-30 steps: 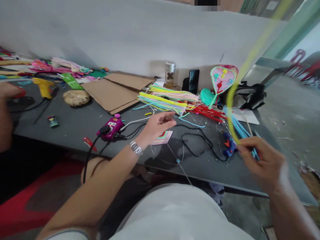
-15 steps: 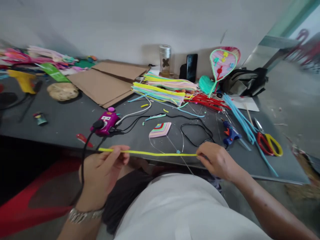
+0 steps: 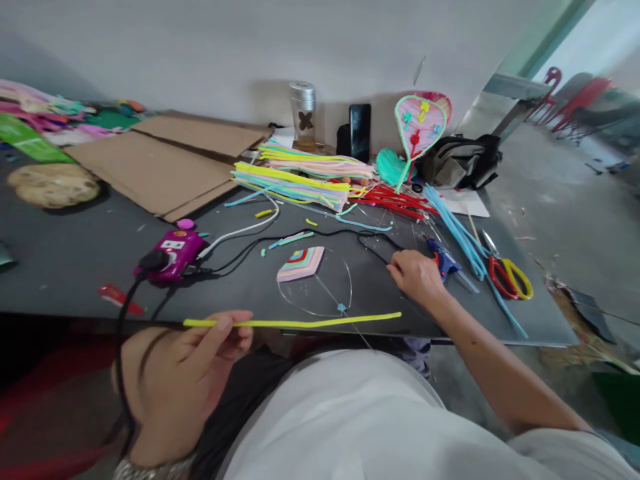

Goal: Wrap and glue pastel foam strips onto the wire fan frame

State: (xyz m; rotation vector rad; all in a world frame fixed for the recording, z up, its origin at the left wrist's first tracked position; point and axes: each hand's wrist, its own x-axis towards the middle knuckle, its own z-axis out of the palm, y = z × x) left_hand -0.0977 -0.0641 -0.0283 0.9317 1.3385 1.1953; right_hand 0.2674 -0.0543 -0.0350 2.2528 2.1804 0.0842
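Note:
My left hand [image 3: 185,383] pinches one end of a long yellow pipe cleaner [image 3: 300,323], which lies level across the table's near edge. My right hand [image 3: 416,275] is off the pipe cleaner, fingers curled loosely on the dark table [image 3: 70,267], right beside a small blue glue gun [image 3: 443,260] and the end of a black cable [image 3: 370,243]. Between the hands lies a thin wire hoop with a striped pastel wedge [image 3: 301,263] in it.
Bundles of yellow, pastel, red [image 3: 395,200] and blue [image 3: 463,237] pipe cleaners lie at the back. Red and yellow scissors [image 3: 507,277] rest far right. A purple power strip [image 3: 173,252], cardboard sheets [image 3: 150,167], a jar [image 3: 303,113], a phone [image 3: 359,132], a decorated paddle [image 3: 415,130] and a black bag [image 3: 460,163] are around.
My right hand let go of the yellow pipe cleaner's right end and moved up onto the table by the glue gun. The left hand still holds the pipe cleaner. The view shifted right.

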